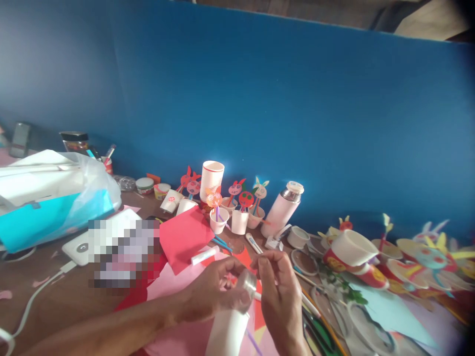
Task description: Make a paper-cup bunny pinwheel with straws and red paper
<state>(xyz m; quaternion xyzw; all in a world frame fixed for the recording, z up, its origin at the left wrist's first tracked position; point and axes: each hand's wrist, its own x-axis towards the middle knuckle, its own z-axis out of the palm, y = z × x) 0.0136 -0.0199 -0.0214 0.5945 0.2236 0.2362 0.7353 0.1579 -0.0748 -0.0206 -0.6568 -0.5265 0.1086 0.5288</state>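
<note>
My left hand (222, 289) is closed around a small clear, shiny round piece (248, 283), perhaps a roll of clear tape. A red and white scrap (230, 280) shows by its fingers. Just to the right, my right hand (280, 294) has thumb and fingertips pressed together; whatever they pinch is hidden. A short white stick end (257, 296) shows between the hands. Below my left hand is a white cylinder (228, 333), cut off by the lower frame edge. Pink paper sheets (178, 289) and a red sheet (185, 237) lie beneath and beside the hands.
Paper-cup figures with bunny-like faces (245, 199) stand along the blue wall (237, 99), near a pink thermos (279, 212). More decorated cups (352, 247) crowd the right. Green-handled scissors (321, 331) lie beside my right hand. A power bank (79, 249) and a turquoise bag (55, 215) are left.
</note>
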